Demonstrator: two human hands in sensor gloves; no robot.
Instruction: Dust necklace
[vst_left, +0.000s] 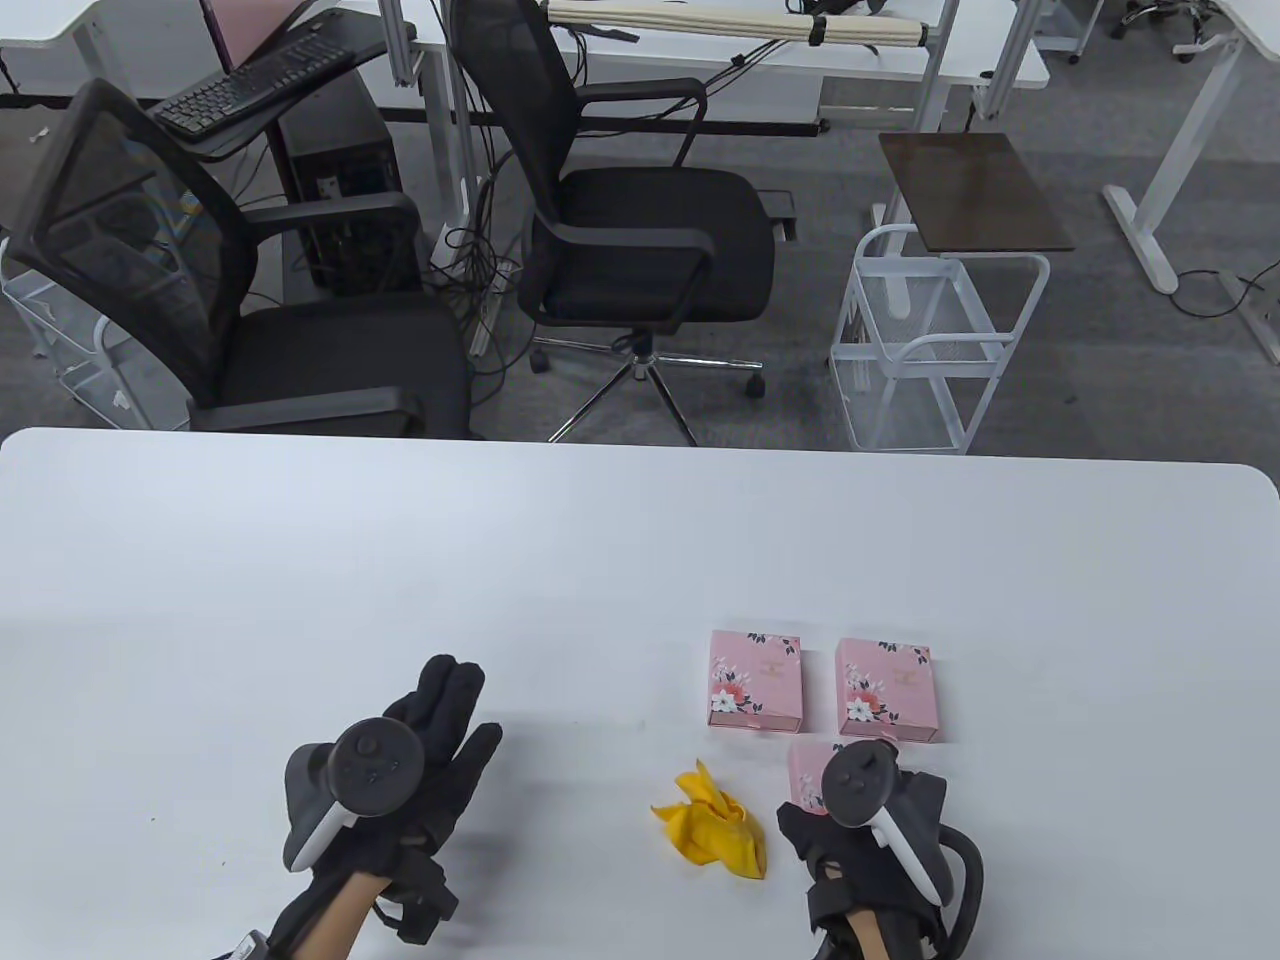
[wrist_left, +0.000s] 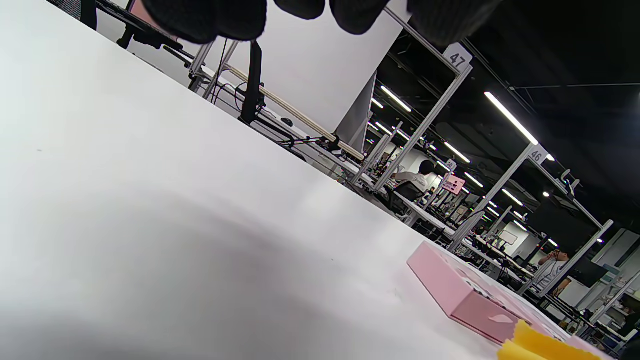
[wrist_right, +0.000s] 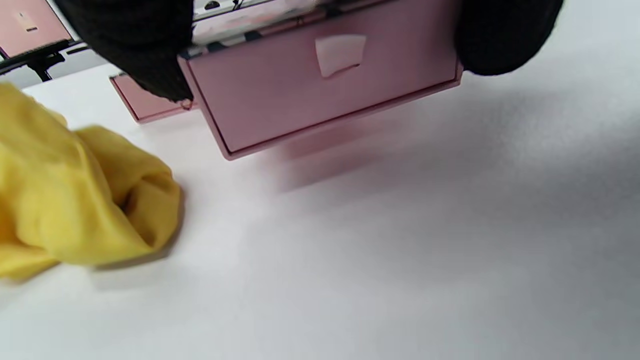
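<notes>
On the table (vst_left: 600, 560) we see two boxes side by side: the left box (vst_left: 756, 680) and the right box (vst_left: 889, 691). Just before them a third box (vst_left: 806, 772) sits under our right hand (vst_left: 880, 830). The cloth (vst_left: 712, 822) lies left of that hand, and our left hand (vst_left: 400, 770) well left of the cloth.

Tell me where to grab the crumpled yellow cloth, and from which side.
Pinch the raised peak of the yellow cloth from above. It lies bunched on the table, folds standing up, nothing on it. The open left hand is free; the right hand already holds a pink box.
</notes>
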